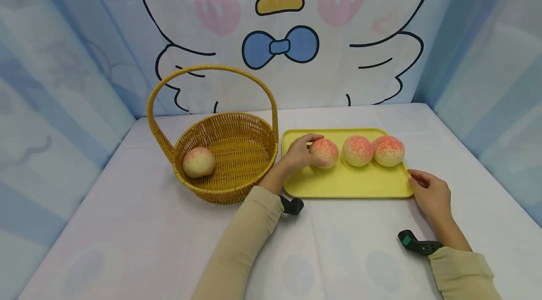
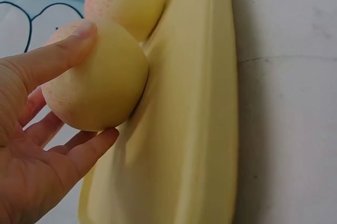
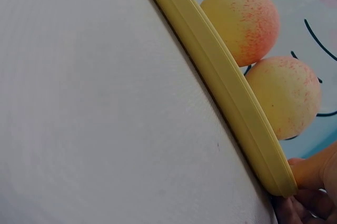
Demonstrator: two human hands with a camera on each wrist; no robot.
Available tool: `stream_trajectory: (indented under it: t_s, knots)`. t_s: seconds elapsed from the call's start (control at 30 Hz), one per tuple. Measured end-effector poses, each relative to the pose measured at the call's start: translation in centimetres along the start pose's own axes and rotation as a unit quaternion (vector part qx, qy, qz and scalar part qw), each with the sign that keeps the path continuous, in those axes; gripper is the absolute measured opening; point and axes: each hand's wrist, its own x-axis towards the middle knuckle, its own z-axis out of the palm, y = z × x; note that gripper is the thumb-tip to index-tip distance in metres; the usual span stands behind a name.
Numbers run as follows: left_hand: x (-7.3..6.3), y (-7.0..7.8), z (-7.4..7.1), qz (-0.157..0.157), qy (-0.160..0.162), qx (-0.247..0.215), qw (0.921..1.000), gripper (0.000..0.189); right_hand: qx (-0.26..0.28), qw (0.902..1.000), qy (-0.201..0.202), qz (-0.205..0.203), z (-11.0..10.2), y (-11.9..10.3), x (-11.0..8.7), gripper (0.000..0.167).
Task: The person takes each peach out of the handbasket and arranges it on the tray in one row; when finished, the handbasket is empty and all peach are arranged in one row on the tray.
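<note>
My left hand (image 1: 298,154) holds a pink-and-yellow peach (image 1: 327,153) at the left part of a yellow tray (image 1: 347,187). In the left wrist view, thumb and fingers curl round this peach (image 2: 108,84), which sits close over the tray surface. Two more peaches, one in the middle (image 1: 358,151) and one farther right (image 1: 388,151), lie side by side on the tray. My right hand (image 1: 433,195) grips the tray's right edge near the front corner, thumb over the rim (image 3: 231,92) and fingers partly hidden below it.
Left of the tray stands a woven basket (image 1: 243,154) with a tall arched handle (image 1: 211,67). One peach (image 1: 199,162) lies inside its left part. My left forearm (image 1: 241,243) passes in front of the basket's right side. A printed curtain (image 1: 279,88) closes off the table's back.
</note>
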Motion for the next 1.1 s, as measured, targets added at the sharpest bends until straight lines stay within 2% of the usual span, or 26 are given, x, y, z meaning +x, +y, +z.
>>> stream_trajectory:
  t_s: [0.37,0.8,1.1]
  knots:
    - [1.3,0.6,0.1,-0.016,-0.021,0.009,0.9996,0.073,-0.001,1.0,-0.003,0.002,-0.1,-0.1,0.0,0.036]
    - [1.2,0.8,0.4,-0.023,-0.021,0.017,0.9994,0.072,0.001,0.9999,-0.007,0.009,0.1,-0.1,-0.2,0.037]
    - [1.3,0.9,0.7,-0.009,-0.024,0.024,0.9994,0.072,-0.001,0.9999,-0.01,0.006,-0.1,-0.1,0.0,0.037]
